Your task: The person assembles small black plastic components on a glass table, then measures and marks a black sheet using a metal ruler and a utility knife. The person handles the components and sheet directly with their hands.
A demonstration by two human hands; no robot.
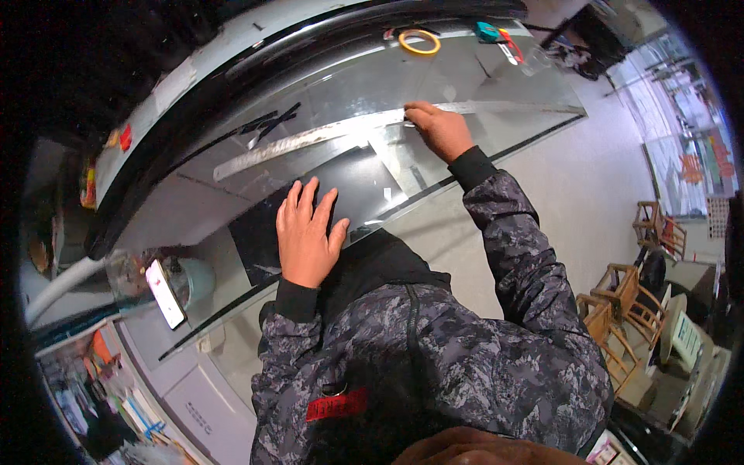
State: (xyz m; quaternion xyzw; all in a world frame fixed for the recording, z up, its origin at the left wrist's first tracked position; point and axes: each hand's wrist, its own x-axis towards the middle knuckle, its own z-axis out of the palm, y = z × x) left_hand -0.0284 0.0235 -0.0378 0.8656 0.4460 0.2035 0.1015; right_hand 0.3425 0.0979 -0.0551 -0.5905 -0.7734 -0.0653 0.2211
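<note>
My left hand [304, 235] lies flat with its fingers spread on a dark, glossy sheet [355, 180] near the front edge of the glass tabletop. Beyond it a long, worn metal straightedge [298, 142] stretches across the glass from left to right. My right hand [440, 133] is closed at the straightedge, thumb and fingers pinched together. A small dark bit shows at its fingertips, too little to name. I cannot tell whether those fingers grip the straightedge itself.
A yellow tape roll [419, 42] sits at the table's far side, with a teal tool [487, 32] and a red-and-white cutter [511, 48] to its right. Thin black strips [275, 124] lie beyond the straightedge. A phone [165, 294] is at left; wooden chairs [618, 291] stand at right.
</note>
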